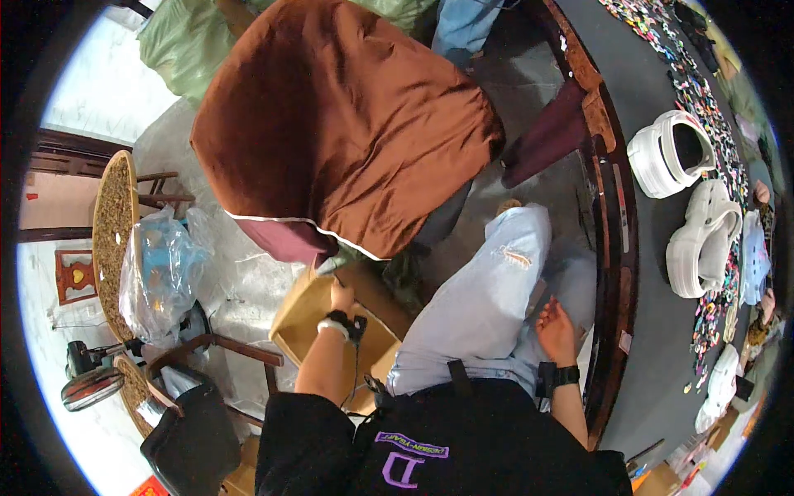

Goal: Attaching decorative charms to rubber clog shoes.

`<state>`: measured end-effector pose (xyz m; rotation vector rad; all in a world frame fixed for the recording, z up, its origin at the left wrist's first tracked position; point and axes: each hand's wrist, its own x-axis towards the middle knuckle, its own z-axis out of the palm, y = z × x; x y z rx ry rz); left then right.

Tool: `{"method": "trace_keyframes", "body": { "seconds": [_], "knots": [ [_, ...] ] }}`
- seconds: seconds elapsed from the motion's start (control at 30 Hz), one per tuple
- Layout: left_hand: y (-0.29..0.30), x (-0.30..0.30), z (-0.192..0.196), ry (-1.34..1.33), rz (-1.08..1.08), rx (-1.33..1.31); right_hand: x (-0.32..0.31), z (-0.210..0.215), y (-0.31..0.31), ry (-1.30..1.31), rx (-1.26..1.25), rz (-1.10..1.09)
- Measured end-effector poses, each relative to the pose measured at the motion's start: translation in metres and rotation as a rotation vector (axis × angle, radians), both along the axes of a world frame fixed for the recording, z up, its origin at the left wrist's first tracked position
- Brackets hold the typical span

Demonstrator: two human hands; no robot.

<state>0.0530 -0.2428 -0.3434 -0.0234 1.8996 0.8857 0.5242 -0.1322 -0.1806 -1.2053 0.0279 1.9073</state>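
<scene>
"What's biggest?"
"The brown cloth (356, 124), draped over something hidden; probably soft and slippery."
"And the box (376, 347)?"
"Between the cloth and the person, left of the jeans (471, 314). It looks like card: likely light, fairly stiff, easily dented. I'd take it by the rim."
"Left hand (341, 296)?"
"At the box's far side, fingers bent; I can't tell what it holds."
"Right hand (556, 326)?"
"Beside the jeans, loosely curled, nothing visible in it."

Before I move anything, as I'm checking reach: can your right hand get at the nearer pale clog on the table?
Probably yes: the right hand must clear the dark wooden rim beside it; past that, only grey tabletop seems to lie before the nearer pale clog.
</scene>
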Motion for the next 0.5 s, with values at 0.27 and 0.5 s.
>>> {"method": "trace_keyframes", "body": {
  "seconds": [0.27,0.5],
  "knots": [
    [0.027,-0.106,-0.037,0.473,-0.100,0.200,-0.041,-0.005,0.003,0.062,-0.027,0.077],
    [-0.040,-0.055,0.032,0.570,-0.276,0.031,-0.029,-0.002,0.005,0.037,-0.016,0.074]
  ]
}}
